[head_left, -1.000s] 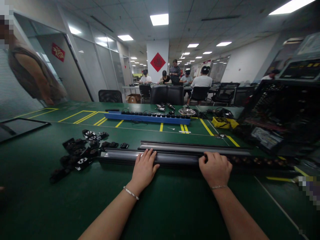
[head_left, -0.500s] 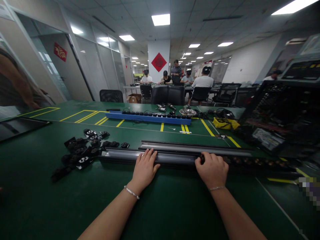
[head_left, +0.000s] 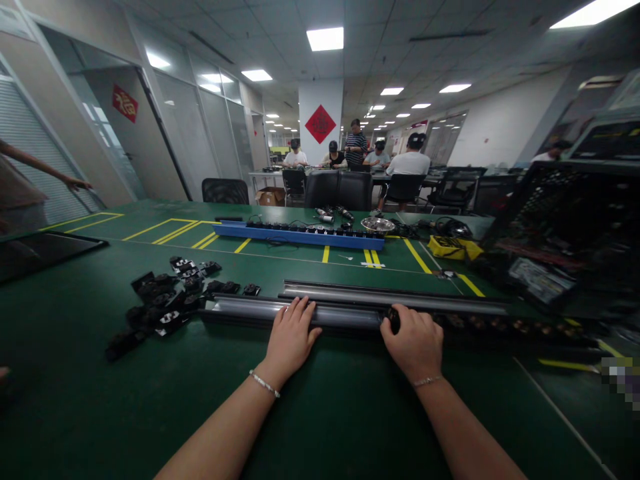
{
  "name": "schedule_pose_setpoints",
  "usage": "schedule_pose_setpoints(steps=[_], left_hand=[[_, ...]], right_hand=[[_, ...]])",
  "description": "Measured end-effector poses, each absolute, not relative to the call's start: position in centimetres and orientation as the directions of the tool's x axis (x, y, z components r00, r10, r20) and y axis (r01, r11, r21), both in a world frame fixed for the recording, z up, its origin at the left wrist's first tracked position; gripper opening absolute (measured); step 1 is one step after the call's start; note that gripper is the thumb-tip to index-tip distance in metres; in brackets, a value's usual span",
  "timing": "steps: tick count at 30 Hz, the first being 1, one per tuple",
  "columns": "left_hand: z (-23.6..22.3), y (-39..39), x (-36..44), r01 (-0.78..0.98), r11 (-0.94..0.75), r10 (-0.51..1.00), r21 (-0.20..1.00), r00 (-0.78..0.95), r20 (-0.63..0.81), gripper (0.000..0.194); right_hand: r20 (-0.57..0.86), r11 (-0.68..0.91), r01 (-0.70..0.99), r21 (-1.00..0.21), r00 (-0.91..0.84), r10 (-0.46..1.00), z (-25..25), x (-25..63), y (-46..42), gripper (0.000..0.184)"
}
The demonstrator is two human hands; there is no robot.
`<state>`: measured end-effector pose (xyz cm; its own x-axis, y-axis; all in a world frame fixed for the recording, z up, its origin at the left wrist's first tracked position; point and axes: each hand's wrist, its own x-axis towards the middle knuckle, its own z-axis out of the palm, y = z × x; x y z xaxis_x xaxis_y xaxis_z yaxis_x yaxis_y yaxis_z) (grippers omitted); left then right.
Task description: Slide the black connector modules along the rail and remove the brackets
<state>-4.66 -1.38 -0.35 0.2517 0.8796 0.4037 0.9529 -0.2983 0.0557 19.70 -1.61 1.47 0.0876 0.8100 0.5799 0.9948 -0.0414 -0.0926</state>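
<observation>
Across the green table lies a long dark channel rail with a shiny grey inside. My left hand rests flat on the rail, its fingers stretched over the far edge and the thumb apart. Farther right, my right hand is closed around a small black part sitting in the channel; most of that part is hidden by the fingers. To the right of this hand, several dark round parts sit in a row along the rail. A second grey rail lies just behind, parallel to the first.
A pile of small black modules lies left of the rail. Behind are a blue tray of black parts, a metal bowl and a yellow bundle. A dark open case stands at right. A person stands at left.
My right hand has slid left along the rail, with the small black part. My left hand stays in place. The person at the left has shifted, an arm now stretched out.
</observation>
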Motion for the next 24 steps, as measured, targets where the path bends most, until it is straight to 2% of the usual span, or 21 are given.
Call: schedule_pose_setpoints(steps=[19,24], left_hand=[[-0.3,-1.4,-4.3,0.956,-0.284,0.882,0.068,0.233,0.409,0.049],[-0.1,-1.6,-2.7,0.924,-0.375,0.860,0.071,0.318,0.399,0.051]], right_hand=[[0.603,0.213,0.963,-0.162,-0.074,0.794,0.5,19.5,-1.4,0.031],[0.591,0.241,0.952,-0.189,-0.086,0.802,0.4,19.4,-1.4,0.034]])
